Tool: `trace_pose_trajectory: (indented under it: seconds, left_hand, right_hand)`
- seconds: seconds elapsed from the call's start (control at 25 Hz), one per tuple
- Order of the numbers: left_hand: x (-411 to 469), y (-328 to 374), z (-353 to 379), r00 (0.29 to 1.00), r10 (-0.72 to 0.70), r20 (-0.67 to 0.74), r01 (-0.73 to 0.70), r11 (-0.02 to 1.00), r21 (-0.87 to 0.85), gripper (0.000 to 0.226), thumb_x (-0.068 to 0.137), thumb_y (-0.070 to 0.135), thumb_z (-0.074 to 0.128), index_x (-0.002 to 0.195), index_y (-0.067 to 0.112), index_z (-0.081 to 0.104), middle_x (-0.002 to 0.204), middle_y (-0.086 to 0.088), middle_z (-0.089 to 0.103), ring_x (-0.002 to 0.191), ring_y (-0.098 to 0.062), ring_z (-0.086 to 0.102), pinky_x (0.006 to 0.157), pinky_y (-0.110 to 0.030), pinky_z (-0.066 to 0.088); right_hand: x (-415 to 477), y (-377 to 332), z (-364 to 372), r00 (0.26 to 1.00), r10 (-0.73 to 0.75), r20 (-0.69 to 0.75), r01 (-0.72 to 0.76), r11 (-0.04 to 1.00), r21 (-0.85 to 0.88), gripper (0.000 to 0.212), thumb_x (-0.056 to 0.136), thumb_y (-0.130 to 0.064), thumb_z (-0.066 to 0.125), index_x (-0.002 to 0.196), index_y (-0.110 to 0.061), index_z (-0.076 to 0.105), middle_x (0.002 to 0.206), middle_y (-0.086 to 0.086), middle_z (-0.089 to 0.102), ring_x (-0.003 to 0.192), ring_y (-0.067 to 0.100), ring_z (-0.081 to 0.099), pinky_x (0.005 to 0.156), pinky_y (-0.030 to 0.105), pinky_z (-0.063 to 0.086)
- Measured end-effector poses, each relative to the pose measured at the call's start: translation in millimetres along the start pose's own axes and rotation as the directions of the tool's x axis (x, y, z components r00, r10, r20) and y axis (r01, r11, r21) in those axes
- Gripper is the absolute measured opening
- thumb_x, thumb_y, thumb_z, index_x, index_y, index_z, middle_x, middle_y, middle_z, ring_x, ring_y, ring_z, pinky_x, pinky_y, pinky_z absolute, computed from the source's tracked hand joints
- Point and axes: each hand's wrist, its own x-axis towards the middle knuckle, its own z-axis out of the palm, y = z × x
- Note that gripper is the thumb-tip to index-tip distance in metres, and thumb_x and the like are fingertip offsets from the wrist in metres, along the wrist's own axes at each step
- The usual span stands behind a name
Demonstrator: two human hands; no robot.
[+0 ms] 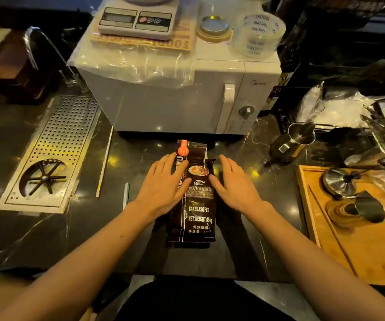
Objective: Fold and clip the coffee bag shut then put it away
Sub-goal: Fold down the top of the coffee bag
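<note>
**Coffee bag flat between two open hands**

While lying flat on the dark marble counter (pixel 48 228), framed by clutter on three sides. At far left, a perforated metal drip tray (pixel 55 154) set flush into the stone, with a round rinser grille at its near end. Just right of it, a thin pale straw (pixel 104 163) lying lengthwise, then a strip of bare glossy counter. Left hand (pixel 163 188) spread wide and flat, fingers resting on the left edge of the coffee bag (pixel 196 205), gripping nothing. Bag itself dark, glossy foil, long and narrow, printed label up, upper part crumpled and partly folded. Orange clip (pixel 183 148) at the bag's far left corner, plastic; whether clamped on the foil or merely lying there, cannot tell. Right hand (pixel 233 184) likewise open and flat, thumb side touching the bag's right edge, closed on nothing. Just beyond the bag, a white boxy microwave (pixel 175 98), closing off the far side. Farther right, a steel pitcher (pixel 298 137) tipped over, and a wooden tray (pixel 360 256) bounding the right. Open counter only near, between the forearms.
</note>
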Motion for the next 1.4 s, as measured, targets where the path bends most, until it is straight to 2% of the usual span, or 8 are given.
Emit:
trace_pose_trajectory:
  seconds: [0.28, 0.52, 0.76, 0.84, 0.92, 1.08, 1.24, 1.4]
  left_hand:
    - [7, 36, 5, 0.976, -0.203, 0.082, 0.217, 0.942, -0.255, 0.053, 0.1, 0.042, 0.042, 0.148, 0.022, 0.031, 0.159, -0.011, 0.021, 0.144, -0.028, 0.028, 0.11, -0.043, 0.034]
    - [23, 17, 18, 0.971, -0.2, 0.132, 0.24, 0.832, -0.5, 0.05, 0.097, 0.037, 0.051, 0.143, 0.02, 0.039, 0.153, -0.008, 0.029, 0.13, -0.017, 0.043, 0.103, -0.034, 0.042]
    - [33, 11, 21, 0.953, -0.269, 0.14, 0.292, 0.689, -0.663, 0.048, 0.093, 0.033, 0.06, 0.136, 0.019, 0.044, 0.137, -0.006, 0.045, 0.115, -0.009, 0.045, 0.093, -0.024, 0.035]
    - [34, 7, 23, 0.944, -0.309, 0.117, 0.291, 0.612, -0.735, 0.044, 0.09, 0.034, 0.063, 0.127, 0.024, 0.043, 0.128, -0.003, 0.053, 0.113, -0.011, 0.052, 0.092, -0.03, 0.044]
    - [34, 7, 22, 0.921, -0.379, 0.088, 0.287, 0.511, -0.81, 0.035, 0.089, 0.025, 0.063, 0.116, 0.026, 0.04, 0.113, 0.002, 0.059, 0.099, -0.015, 0.064, 0.082, -0.039, 0.056]
    - [28, 11, 3, 0.859, -0.494, 0.135, 0.311, 0.293, -0.904, 0.028, 0.094, 0.014, 0.059, 0.115, 0.023, 0.043, 0.092, -0.001, 0.068, 0.071, -0.01, 0.07, 0.057, -0.023, 0.058]
    - [18, 11, -14, 0.859, -0.502, 0.106, 0.258, 0.243, -0.935, 0.016, 0.093, 0.015, 0.059, 0.098, 0.03, 0.063, 0.086, -0.005, 0.076, 0.079, -0.02, 0.074, 0.071, -0.037, 0.06]
    - [-5, 16, -26, 0.86, -0.505, 0.073, 0.177, 0.16, -0.971, 0.025, 0.091, 0.007, 0.063, 0.09, 0.032, 0.07, 0.083, 0.0, 0.077, 0.078, -0.015, 0.075, 0.068, -0.029, 0.06]
  right_hand:
    - [25, 17, 24, 0.994, 0.012, 0.112, -0.048, 0.944, 0.326, 0.053, 0.095, -0.055, 0.042, 0.135, -0.02, 0.044, 0.129, 0.007, 0.058, 0.12, 0.023, 0.054, 0.098, 0.045, 0.049]
    - [34, 1, 37, 0.969, 0.204, 0.139, -0.244, 0.706, 0.665, 0.044, 0.096, -0.036, 0.058, 0.134, -0.017, 0.047, 0.121, 0.006, 0.066, 0.107, 0.02, 0.065, 0.09, 0.041, 0.056]
    - [42, -9, 44, 0.919, 0.371, 0.13, -0.331, 0.55, 0.767, 0.026, 0.095, -0.018, 0.057, 0.121, -0.016, 0.055, 0.104, 0.006, 0.07, 0.094, 0.023, 0.069, 0.074, 0.035, 0.058]
    - [41, -11, 41, 0.907, 0.403, 0.121, -0.34, 0.532, 0.776, 0.022, 0.096, -0.015, 0.056, 0.118, -0.015, 0.056, 0.094, 0.005, 0.069, 0.088, 0.021, 0.069, 0.067, 0.03, 0.055]
    - [38, -12, 36, 0.897, 0.43, 0.103, -0.335, 0.508, 0.793, 0.018, 0.096, -0.013, 0.055, 0.114, -0.015, 0.056, 0.086, 0.004, 0.068, 0.083, 0.02, 0.069, 0.065, 0.03, 0.055]
    - [25, -15, 20, 0.909, 0.411, 0.073, -0.28, 0.472, 0.836, 0.014, 0.098, -0.015, 0.054, 0.111, -0.014, 0.059, 0.088, 0.008, 0.071, 0.08, 0.019, 0.072, 0.064, 0.031, 0.058]
    - [8, -25, 4, 0.948, 0.317, -0.026, -0.148, 0.513, 0.846, 0.014, 0.098, -0.015, 0.055, 0.104, -0.017, 0.067, 0.087, 0.001, 0.074, 0.078, 0.008, 0.072, 0.061, 0.02, 0.054]
    - [-13, -32, -7, 0.958, 0.27, -0.095, -0.061, 0.516, 0.854, 0.02, 0.097, -0.01, 0.055, 0.095, -0.024, 0.068, 0.077, -0.008, 0.071, 0.072, 0.001, 0.069, 0.061, 0.018, 0.052]
